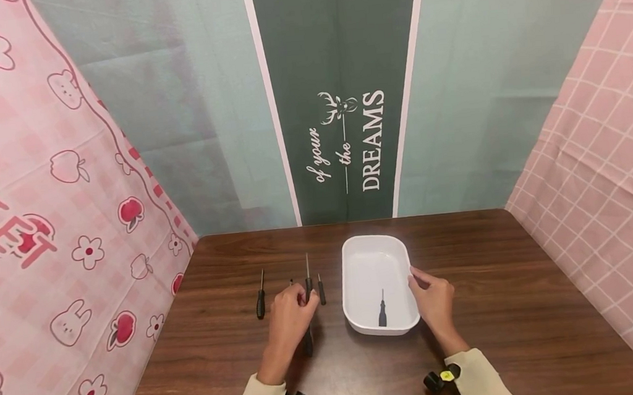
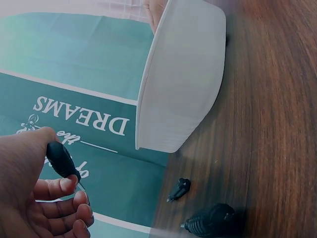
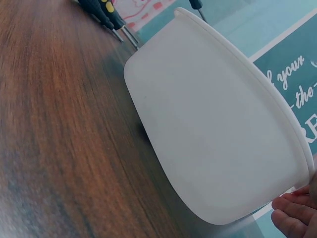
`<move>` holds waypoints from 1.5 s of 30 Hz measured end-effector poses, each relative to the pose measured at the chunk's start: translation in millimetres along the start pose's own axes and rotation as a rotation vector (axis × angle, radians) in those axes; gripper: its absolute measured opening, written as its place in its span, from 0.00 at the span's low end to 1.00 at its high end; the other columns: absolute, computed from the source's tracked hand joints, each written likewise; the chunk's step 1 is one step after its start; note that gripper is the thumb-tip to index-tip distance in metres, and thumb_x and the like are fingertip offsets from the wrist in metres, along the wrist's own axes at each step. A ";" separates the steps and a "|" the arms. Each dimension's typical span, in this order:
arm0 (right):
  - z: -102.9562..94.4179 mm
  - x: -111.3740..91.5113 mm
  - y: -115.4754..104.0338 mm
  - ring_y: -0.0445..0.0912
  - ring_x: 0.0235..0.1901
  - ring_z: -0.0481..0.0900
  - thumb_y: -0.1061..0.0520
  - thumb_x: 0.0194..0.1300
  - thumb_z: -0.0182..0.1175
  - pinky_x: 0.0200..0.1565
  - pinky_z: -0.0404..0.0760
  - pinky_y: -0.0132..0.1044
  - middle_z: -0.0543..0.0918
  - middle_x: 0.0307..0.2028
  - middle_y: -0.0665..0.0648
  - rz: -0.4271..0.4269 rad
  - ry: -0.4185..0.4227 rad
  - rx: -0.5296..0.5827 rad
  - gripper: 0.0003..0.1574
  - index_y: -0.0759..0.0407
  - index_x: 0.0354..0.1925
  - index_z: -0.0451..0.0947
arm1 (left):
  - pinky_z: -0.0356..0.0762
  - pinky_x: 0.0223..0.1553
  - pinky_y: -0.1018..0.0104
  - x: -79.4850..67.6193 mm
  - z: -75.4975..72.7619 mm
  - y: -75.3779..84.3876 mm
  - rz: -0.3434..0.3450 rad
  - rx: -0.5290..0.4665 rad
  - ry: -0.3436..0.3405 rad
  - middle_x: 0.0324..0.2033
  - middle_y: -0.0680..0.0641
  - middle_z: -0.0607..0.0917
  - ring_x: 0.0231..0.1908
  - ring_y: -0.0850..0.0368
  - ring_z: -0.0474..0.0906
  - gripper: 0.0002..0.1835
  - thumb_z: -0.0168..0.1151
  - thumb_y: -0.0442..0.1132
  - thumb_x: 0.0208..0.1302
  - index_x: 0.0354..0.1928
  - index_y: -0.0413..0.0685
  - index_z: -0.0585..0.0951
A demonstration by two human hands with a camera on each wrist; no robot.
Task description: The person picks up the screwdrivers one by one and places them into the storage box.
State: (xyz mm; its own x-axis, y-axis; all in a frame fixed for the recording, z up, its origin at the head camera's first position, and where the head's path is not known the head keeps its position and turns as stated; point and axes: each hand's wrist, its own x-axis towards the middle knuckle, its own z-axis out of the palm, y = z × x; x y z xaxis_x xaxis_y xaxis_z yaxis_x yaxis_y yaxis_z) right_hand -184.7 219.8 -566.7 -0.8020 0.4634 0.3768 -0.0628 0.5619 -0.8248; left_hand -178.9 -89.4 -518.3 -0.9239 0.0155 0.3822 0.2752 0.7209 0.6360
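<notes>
My left hand pinches a screwdriver by its black handle, its thin shaft pointing away toward the back of the table. In the left wrist view the held screwdriver is gripped between thumb and fingers, above the table. My right hand holds the right rim of a white plastic tray, thumb and fingers at its edge. One small black screwdriver lies inside the tray, near its front end. Left of the tray lies a short thin screwdriver, beside the left hand.
Another black screwdriver lies to the left of my left hand. A dark handle shows beneath the left wrist, and a small tip peeks out behind the knuckles. Fabric curtains border the brown wooden table.
</notes>
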 end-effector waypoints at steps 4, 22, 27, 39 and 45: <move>0.2 0.3 0.5 0.61 0.51 0.84 0.64 0.61 0.69 0.50 0.77 0.40 0.87 0.44 0.64 -0.004 0.008 0.003 0.14 0.63 0.46 0.88 | 0.67 0.23 0.68 0.9 1.2 2.2 0.003 0.004 -0.003 0.17 0.58 0.71 0.19 0.65 0.67 0.16 0.66 0.44 0.61 0.20 0.54 0.72; -0.7 -0.4 -0.4 0.59 0.48 0.86 0.64 0.61 0.70 0.38 0.65 0.11 0.87 0.44 0.64 0.020 0.001 0.020 0.14 0.63 0.46 0.88 | 0.68 0.25 0.66 3.0 7.5 10.8 0.037 0.008 -0.002 0.17 0.58 0.71 0.20 0.63 0.67 0.15 0.68 0.43 0.59 0.20 0.51 0.74; 0.2 -0.3 -0.9 0.59 0.48 0.86 0.65 0.61 0.70 0.37 0.67 0.11 0.87 0.44 0.65 0.020 -0.001 0.041 0.14 0.63 0.46 0.88 | 0.68 0.25 0.66 2.6 10.8 11.4 0.067 0.008 0.026 0.17 0.59 0.70 0.20 0.63 0.67 0.16 0.68 0.43 0.58 0.19 0.52 0.72; -0.3 -0.4 0.0 0.59 0.47 0.86 0.64 0.61 0.70 0.39 0.74 0.17 0.87 0.43 0.64 0.005 0.004 0.007 0.13 0.63 0.46 0.88 | 0.67 0.25 0.67 2.3 16.9 15.0 0.075 0.014 0.014 0.17 0.59 0.69 0.20 0.65 0.66 0.16 0.68 0.43 0.59 0.19 0.51 0.72; 0.3 -0.2 -0.5 0.58 0.47 0.86 0.64 0.61 0.70 0.42 0.82 0.34 0.87 0.44 0.63 0.017 -0.004 -0.009 0.14 0.62 0.47 0.88 | 0.65 0.23 0.68 3.7 19.5 19.3 0.068 0.008 0.001 0.17 0.59 0.69 0.19 0.64 0.65 0.16 0.68 0.44 0.59 0.19 0.51 0.72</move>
State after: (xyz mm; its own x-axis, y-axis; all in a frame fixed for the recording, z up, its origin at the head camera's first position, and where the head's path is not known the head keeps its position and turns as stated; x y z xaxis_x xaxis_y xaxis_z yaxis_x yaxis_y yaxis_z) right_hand -184.7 219.2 -566.5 -0.8053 0.4704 0.3608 -0.0437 0.5598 -0.8275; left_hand -182.3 -61.9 -517.7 -0.9029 0.0644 0.4251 0.3357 0.7234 0.6033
